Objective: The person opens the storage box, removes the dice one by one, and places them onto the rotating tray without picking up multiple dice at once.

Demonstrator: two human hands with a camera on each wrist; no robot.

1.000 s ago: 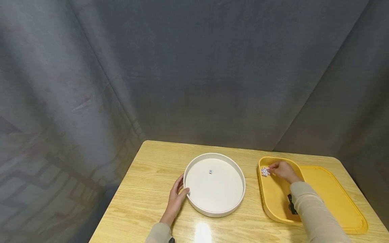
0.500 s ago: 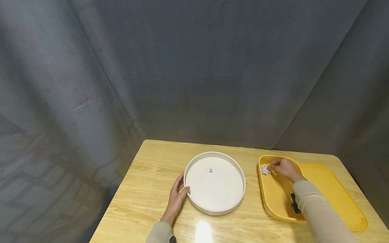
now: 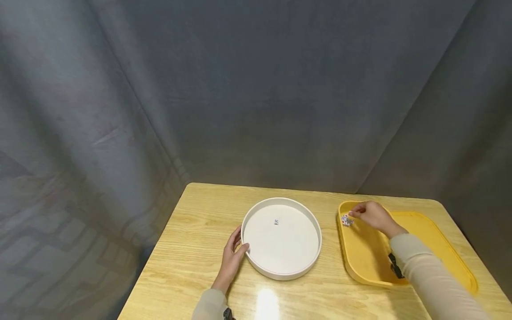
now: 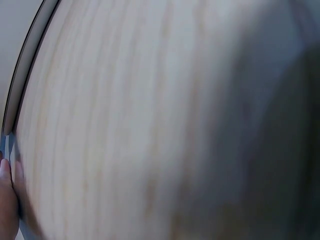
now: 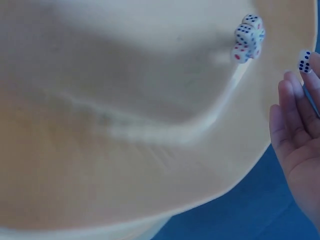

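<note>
A round white tray (image 3: pixel 256 262) sits mid-table with one small die (image 3: pixel 276 222) lying inside it. My left hand (image 3: pixel 240 243) rests against the tray's left rim with its fingers fairly straight; in the blurred left wrist view only a fingertip (image 4: pixel 6 197) shows. To the right lies a yellow tray (image 3: pixel 368 255) with a small pile of dice (image 3: pixel 346 221) in its far-left corner. My right hand (image 3: pixel 354 214) hovers just beside that pile. In the right wrist view the pile of dice (image 5: pixel 248 37) stays in the tray (image 5: pixel 125 125), and my fingertips pinch a single die (image 5: pixel 304 61).
The trays stand on a light wooden table (image 3: pixel 192 249) whose left and far edges are close by. A grey curtain (image 3: pixel 256 98) hangs behind and around it. Bare wood lies between the two trays and in front of them.
My right hand has stayed at the dice pile and drawn slightly back and up from it. The left hand keeps its place on the white tray's rim.
</note>
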